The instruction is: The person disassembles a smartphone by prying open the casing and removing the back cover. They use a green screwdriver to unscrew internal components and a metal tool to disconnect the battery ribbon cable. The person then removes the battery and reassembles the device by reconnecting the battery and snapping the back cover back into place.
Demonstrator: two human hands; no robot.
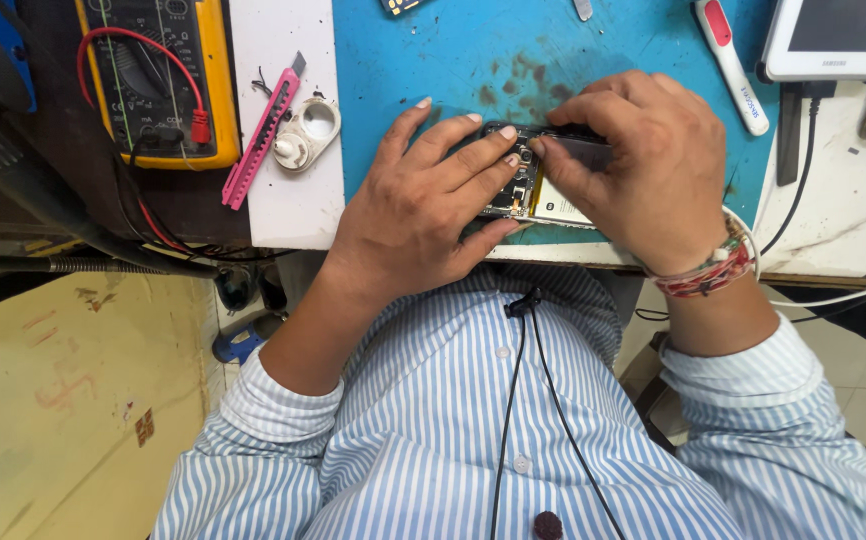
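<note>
The left hand [423, 210] is pinning an opened phone [525, 190] to the blue mat [433, 60] near the table's front edge, fingers spread flat on it, gripping nothing. The right hand [643, 170] is pinching a dark part at the phone's two o'clock corner. The pink cutter [261, 135] is lying at nine o'clock. The step in hand looks like careful component work, calling for steady fingers.
</note>
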